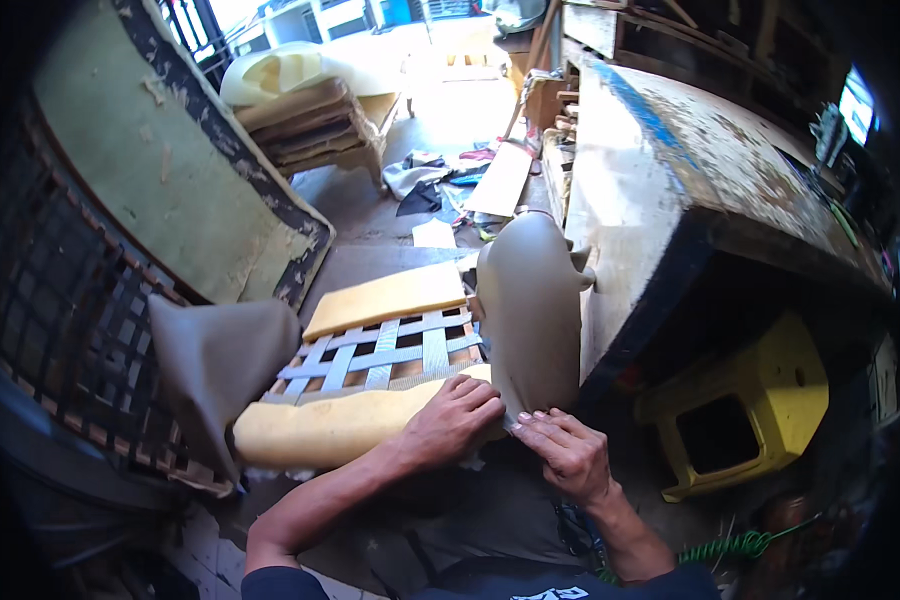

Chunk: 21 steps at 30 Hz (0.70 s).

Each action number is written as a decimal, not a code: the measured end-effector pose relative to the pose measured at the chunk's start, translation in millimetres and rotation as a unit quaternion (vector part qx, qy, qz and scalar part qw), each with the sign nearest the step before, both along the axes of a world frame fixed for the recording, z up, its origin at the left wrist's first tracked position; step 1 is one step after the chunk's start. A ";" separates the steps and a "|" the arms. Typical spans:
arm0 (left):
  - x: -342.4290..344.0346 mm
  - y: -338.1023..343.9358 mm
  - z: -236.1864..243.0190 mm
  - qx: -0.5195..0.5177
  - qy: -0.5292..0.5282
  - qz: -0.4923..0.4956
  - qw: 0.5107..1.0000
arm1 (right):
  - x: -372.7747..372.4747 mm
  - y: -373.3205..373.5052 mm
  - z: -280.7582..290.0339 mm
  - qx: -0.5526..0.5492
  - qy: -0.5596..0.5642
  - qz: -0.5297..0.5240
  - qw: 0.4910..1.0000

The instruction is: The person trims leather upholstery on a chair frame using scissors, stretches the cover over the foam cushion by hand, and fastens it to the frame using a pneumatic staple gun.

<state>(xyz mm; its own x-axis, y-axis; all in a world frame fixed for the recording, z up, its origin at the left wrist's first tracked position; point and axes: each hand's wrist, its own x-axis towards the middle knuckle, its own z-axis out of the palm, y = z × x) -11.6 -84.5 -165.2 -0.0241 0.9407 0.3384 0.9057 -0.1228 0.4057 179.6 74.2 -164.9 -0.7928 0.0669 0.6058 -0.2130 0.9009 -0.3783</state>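
Observation:
In front of me stands an armchair frame with grey woven webbing [380, 355] across its seat. Its right armrest [535, 290] is wrapped in a smooth grey-beige upholstery cover. At the front end of that armrest, my left hand [458, 415] is closed with its fingertips on the edge of the cover. Close beside it, my right hand [570, 452] pinches the same edge between thumb and fingers. A roll of yellow foam [320, 432] runs along the front of the seat, partly behind my left forearm. The left armrest [225, 350] has loose-looking grey-beige covering.
A yellow plastic stool [740, 410] lies tipped at the right, under a worn workbench [740, 140]. Fabric scraps [430, 185] litter the floor beyond the chair. A large padded panel [160, 150] leans at the left. A green coiled hose [730, 545] lies at the lower right.

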 end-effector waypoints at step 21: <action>34.4 -18.6 -34.2 -0.007 0.111 0.189 0.976 | 10.5 -9.2 -9.5 0.001 -0.066 0.026 0.997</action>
